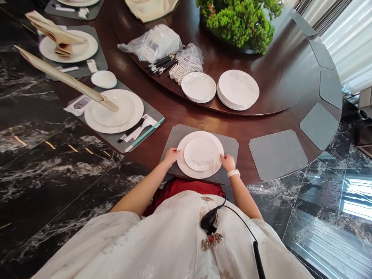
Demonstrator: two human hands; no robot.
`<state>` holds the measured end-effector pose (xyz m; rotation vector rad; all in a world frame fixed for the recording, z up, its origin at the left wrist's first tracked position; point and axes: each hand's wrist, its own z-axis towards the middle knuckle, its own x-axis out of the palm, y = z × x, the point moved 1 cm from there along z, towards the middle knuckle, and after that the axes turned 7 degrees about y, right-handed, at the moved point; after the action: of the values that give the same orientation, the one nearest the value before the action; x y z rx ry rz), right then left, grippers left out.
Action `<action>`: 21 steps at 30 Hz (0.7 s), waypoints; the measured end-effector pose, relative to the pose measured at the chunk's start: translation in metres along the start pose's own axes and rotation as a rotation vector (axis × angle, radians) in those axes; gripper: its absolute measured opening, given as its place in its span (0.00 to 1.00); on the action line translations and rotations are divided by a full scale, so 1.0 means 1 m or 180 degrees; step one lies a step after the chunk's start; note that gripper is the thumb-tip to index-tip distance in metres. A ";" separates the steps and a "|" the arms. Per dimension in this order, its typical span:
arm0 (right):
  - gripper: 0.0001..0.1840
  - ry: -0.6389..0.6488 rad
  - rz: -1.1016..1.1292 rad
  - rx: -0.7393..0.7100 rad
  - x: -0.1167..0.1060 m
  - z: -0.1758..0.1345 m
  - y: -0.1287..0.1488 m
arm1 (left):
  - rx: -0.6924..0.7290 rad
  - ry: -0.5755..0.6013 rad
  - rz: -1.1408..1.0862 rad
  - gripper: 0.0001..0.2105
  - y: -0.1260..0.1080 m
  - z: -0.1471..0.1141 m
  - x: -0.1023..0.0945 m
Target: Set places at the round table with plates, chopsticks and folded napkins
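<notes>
A large white plate (180, 159) lies on a grey placemat (232, 149) at the table's near edge. On top of it rests a smaller white plate (202, 149), set a little toward its middle. My left hand (172, 155) has its fingers closed at the large plate's left rim. At the right rim, my right hand (228, 162), with a pale band on the wrist, pinches the same plate, thumb near the edge. The fingers under the rim are hidden.
Two plate stacks, one smaller (198, 86) and one larger (238, 88), stand on the turntable (279, 83). Chopsticks (162, 64), plastic bags (159, 40) and a green plant (241, 23) lie beyond. A laid setting with a rolled napkin (69, 80) is left; bare placemats (277, 155) line the right.
</notes>
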<state>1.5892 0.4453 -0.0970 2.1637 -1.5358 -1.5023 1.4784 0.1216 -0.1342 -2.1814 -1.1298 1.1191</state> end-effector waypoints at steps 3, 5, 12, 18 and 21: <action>0.17 -0.0098 -0.0091 -0.0067 -0.040 0.025 0.022 | -0.0090 -0.0240 0.0049 0.24 -0.012 0.008 -0.017; 0.15 -0.0254 0.0281 -0.0056 -0.071 0.052 0.045 | 0.0001 -0.0248 -0.0106 0.24 -0.030 0.020 -0.026; 0.21 -0.1202 0.2188 0.0435 -0.166 0.170 0.130 | 0.0267 0.0451 -0.1006 0.18 -0.113 0.077 -0.025; 0.23 -0.1312 0.3029 0.0937 -0.169 0.217 0.145 | 0.0360 0.0354 -0.1501 0.20 -0.163 0.126 -0.035; 0.27 -0.1066 0.3233 0.1157 -0.144 0.206 0.141 | 0.0446 -0.0083 -0.1573 0.22 -0.201 0.164 -0.054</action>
<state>1.3400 0.5745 -0.0295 0.8600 -2.5764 -1.2587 1.2324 0.1947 -0.0685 -1.6555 -1.4495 0.9695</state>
